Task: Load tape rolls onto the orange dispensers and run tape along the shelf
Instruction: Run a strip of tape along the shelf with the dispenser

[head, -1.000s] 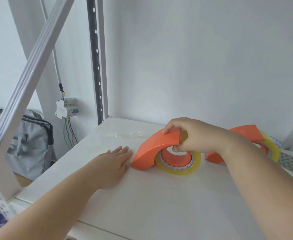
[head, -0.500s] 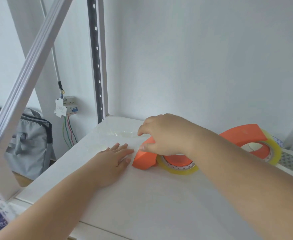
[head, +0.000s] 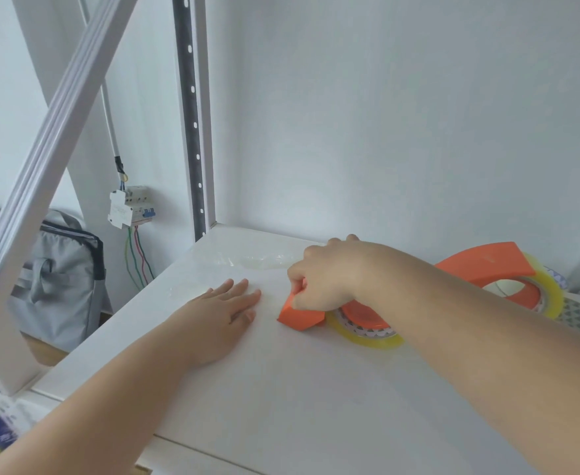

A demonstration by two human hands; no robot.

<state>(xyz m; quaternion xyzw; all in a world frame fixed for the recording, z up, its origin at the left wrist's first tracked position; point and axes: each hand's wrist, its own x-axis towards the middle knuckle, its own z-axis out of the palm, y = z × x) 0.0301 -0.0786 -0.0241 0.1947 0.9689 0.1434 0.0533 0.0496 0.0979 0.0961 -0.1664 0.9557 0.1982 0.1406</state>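
Gripping the near orange dispenser [head: 300, 315] at centre frame, my right hand [head: 326, 274] pins its nose to the shelf [head: 281, 406] — left hand [head: 220, 311] lies flat, released, lower left. Step: running tape. Next — pull steadily rightward, I judge.

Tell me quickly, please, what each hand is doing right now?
Left hand: open, flat on the shelf.
Right hand: fingers closed on the near orange dispenser.
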